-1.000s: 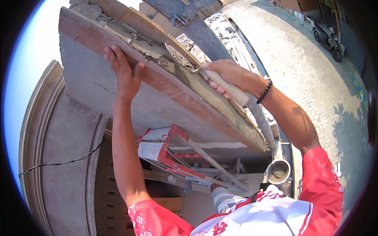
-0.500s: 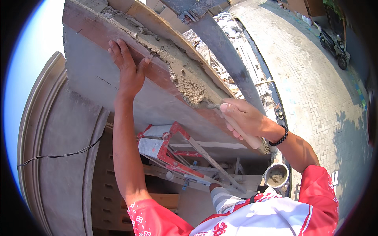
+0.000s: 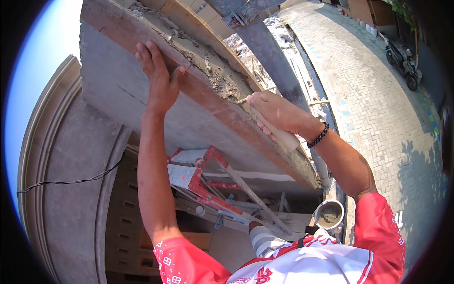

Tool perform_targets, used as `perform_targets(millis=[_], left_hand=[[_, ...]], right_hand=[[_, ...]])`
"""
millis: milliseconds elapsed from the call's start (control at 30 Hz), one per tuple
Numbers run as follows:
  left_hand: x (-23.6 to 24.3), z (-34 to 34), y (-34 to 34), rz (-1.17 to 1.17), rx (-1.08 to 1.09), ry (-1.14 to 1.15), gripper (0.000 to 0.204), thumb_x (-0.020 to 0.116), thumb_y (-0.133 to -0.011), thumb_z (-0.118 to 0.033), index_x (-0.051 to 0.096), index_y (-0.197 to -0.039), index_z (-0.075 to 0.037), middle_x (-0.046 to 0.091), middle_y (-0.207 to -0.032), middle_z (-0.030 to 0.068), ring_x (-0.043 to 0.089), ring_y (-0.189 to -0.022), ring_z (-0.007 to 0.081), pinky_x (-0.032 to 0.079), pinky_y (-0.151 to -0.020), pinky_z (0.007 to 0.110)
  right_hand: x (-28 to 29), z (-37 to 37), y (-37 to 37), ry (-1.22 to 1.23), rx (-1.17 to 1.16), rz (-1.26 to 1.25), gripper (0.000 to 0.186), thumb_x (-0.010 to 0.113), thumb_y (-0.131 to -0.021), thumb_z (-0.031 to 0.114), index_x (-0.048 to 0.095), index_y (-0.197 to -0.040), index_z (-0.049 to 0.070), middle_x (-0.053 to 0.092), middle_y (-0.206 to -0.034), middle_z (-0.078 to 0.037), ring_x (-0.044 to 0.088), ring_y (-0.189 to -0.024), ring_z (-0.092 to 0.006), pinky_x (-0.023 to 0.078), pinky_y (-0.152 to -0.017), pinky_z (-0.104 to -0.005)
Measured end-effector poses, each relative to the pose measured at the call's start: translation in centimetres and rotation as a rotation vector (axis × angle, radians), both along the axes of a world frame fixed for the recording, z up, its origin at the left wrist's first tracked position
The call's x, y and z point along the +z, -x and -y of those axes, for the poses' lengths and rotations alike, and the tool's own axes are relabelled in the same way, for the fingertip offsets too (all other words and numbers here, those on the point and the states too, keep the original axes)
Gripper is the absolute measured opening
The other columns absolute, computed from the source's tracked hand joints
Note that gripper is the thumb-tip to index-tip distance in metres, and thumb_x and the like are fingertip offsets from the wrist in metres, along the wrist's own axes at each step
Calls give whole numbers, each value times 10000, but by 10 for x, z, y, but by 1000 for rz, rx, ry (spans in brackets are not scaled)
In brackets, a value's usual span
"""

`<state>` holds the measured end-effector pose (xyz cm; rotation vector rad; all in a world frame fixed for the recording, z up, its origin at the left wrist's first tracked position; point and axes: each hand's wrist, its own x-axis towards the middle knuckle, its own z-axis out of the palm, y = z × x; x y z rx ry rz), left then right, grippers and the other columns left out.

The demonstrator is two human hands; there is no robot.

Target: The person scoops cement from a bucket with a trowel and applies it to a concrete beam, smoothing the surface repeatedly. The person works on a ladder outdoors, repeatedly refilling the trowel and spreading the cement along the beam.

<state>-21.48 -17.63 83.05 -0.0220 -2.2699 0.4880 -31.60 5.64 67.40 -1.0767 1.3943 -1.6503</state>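
My left hand (image 3: pixel 161 85) lies with fingers outstretched on the long reddish-brown wooden strip (image 3: pixel 209 98) along the concrete ledge's edge. My right hand (image 3: pixel 274 113) grips the pale wooden handle (image 3: pixel 286 138) of a trowel, whose blade is mostly hidden at the mortar (image 3: pixel 222 78) along the ledge top. Rough wet mortar lies between that strip and a second, lighter board (image 3: pixel 217 52) behind it. The ledge's grey underside (image 3: pixel 113 80) slopes down toward my left.
A red-and-silver ladder (image 3: pixel 198 175) stands below. A bucket of mortar (image 3: pixel 328 215) sits lower right. A grey metal beam (image 3: pixel 269 54) rises behind the ledge. Beyond are rubble, a paved lane (image 3: pixel 369 104) and a motor scooter (image 3: pixel 402 61). A black cable (image 3: pixel 71 182) hangs at left.
My right hand with the trowel moved down and right along the ledge, then back up and left. My left hand stays on the wooden strip; the view has shifted slightly.
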Motion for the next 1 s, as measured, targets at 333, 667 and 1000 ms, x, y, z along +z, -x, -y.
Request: perform_targets(millis=[333,667,1000], left_hand=[[5,1,-1,47,-31,-10,905,641,-924,-184,-1,-1536,-3,-118,-1571,309,-79,-1438,531,40,-1162,562],[-1,4,2,1,-50,-20,883,635,-936,-249,40,-1548,-24,-78,-1596,264,-57,-1476,440,63,-1182,496],[-1,4,3,-10,-67,-2,873,621,-943,-248,31,-1544,-17,-90,-1589,280,-72,-1466,466,66,-1178,515]], right_hand=[[-93,-49,-37,-101,-24,73,366,342,-1027,370,469,-930,40,499,-694,-41,535,-544,-116,488,-454,-313],[61,9,28,49,-7,103,334,431,-1013,339,488,-852,51,523,-646,-35,506,-439,-93,451,-340,-254],[84,0,59,-82,103,-149,380,425,-1009,365,509,-859,26,538,-606,-19,518,-436,-80,452,-346,-243]])
